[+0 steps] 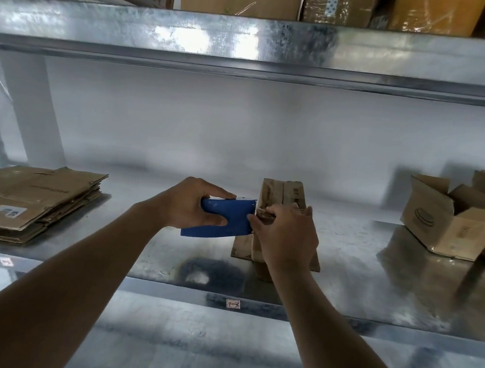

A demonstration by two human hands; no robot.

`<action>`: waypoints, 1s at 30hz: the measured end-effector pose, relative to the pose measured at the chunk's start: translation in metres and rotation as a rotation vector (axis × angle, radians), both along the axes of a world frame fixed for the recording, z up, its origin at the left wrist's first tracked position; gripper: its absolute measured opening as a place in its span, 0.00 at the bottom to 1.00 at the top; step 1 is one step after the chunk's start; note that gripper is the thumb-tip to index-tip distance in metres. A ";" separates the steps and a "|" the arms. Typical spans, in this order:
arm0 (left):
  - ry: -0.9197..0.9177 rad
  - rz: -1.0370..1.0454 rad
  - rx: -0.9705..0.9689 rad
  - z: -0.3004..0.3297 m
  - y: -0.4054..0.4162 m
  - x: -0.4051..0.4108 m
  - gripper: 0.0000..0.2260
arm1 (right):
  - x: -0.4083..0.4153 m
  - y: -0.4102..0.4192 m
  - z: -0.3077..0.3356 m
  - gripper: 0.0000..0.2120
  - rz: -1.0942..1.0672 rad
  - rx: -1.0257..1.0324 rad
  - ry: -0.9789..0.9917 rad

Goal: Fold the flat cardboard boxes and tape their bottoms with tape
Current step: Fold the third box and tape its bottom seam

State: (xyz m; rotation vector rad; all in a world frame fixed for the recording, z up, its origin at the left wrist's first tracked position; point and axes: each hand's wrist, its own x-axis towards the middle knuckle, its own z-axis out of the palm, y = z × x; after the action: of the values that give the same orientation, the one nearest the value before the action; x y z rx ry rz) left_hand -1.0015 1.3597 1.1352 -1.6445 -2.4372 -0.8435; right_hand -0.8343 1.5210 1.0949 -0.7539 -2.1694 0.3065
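A small folded cardboard box (pixel 281 193) stands bottom-up on the metal shelf (pixel 359 268) in the middle of the view. My left hand (pixel 196 202) grips a blue tape dispenser (pixel 227 219), its toothed edge pointing right at the box. My right hand (pixel 285 235) lies over the box's near side, its fingers pinching the tape end against the box beside the dispenser's blade. The hand hides the tape and most of the box's near face.
A stack of flat cardboard boxes (pixel 31 199) lies at the shelf's left. Assembled open boxes (pixel 453 220) sit at the right. An upper shelf beam (pixel 246 44) hangs overhead with cartons on it. A small label (pixel 232 304) marks the shelf's front edge.
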 end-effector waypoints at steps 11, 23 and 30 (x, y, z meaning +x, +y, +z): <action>0.125 0.260 -0.068 -0.028 -0.017 -0.012 0.20 | -0.013 -0.007 -0.009 0.17 -0.051 0.064 0.024; 0.069 0.214 0.109 -0.037 -0.021 -0.022 0.24 | -0.017 0.034 -0.017 0.20 0.124 0.251 0.097; 0.026 0.202 0.132 -0.042 -0.011 -0.020 0.25 | -0.005 0.042 -0.017 0.17 0.087 0.467 0.179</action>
State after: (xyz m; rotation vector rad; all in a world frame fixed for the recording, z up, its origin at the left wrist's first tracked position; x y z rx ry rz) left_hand -1.0212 1.3486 1.0933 -1.3304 -2.4199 -0.9226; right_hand -0.8395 1.5629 1.0777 -0.3542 -1.9974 -0.0891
